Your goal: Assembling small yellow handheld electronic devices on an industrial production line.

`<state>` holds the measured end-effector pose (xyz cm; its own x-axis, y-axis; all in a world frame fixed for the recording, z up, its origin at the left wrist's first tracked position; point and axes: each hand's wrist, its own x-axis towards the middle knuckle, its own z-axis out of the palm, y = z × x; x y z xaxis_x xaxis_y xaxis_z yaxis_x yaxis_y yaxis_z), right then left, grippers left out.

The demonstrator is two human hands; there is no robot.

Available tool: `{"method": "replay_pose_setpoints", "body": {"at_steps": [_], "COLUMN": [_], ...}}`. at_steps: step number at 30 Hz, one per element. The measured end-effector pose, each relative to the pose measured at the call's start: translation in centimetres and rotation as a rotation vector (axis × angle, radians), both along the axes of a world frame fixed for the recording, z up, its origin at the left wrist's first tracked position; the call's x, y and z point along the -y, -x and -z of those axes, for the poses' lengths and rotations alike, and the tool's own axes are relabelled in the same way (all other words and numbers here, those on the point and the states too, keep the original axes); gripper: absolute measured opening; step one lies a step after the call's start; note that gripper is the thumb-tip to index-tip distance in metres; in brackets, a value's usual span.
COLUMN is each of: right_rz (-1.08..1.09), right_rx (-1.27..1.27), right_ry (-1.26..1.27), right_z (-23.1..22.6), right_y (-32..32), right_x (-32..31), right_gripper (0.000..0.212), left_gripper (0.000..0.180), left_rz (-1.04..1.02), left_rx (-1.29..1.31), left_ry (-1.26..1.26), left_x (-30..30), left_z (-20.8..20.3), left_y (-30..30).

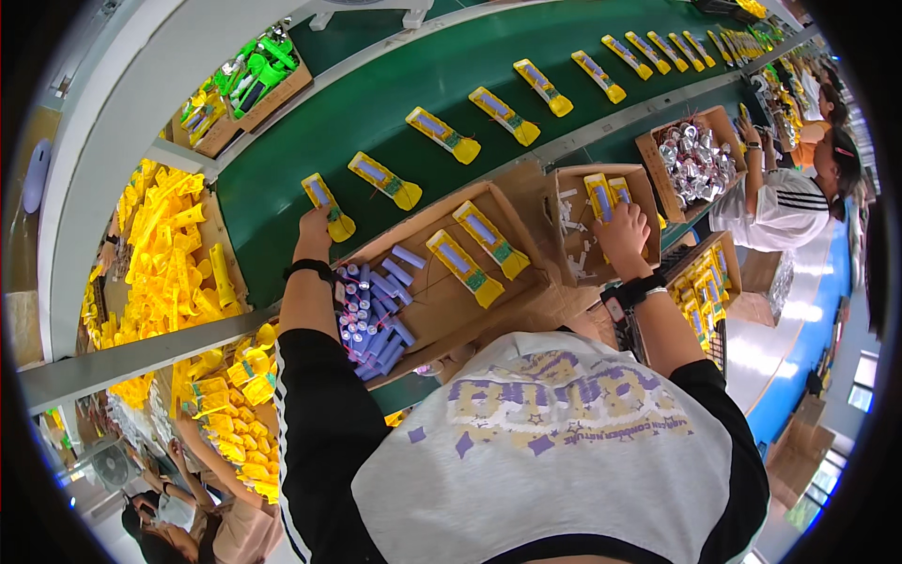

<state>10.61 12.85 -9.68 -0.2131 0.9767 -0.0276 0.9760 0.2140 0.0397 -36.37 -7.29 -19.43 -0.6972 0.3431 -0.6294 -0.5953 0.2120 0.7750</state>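
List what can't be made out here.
Head view: the grip of the right hand, hidden by its own back.
Head view: parts of the yellow holders under it, covered by that hand.
Head view: bottom of the lavender cylinder pile, buried under upper ones.
Head view: details of the farthest yellow pieces on the green belt, too small.

We see a loose white shirt with a large print of purple and tan lettering, stars and diamonds across its front. A black neckline edges the shirt at its top. To the shirt's left and right are black sleeves, the left one trimmed outside with white stripes. Beyond the shirt we find a narrow black band behind the bare left hand, and a wider black strap behind the bare right hand.
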Motion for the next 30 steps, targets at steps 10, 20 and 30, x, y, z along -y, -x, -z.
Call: {"method": "replay_pose_setpoints", "body": {"at_steps": [10,20,30], "right_rz": [-0.136,-0.658,-0.491], "right_rx": [-0.641,-0.860,-0.299], "right_ry": [-0.046,0.367,0.094], "right_z": [-3.5,-5.3,2.7], "right_y": [3.9,18.8,15.1], "right_x": [4.7,14.2,10.3], "right_gripper": [0.048,0.049,0.047], "left_gripper": [0.027,0.033,0.029], "left_rz": [0.016,0.567,0.182], "left_rx": [-0.393,-0.009,-0.335], "left_ry": [0.698,-0.261,0.115], "left_x": [2.0,1.7,3.7], "left_z": [-1.7,-13.4,-6.6], "left_y": [1.5,-15.2,5.3]}}
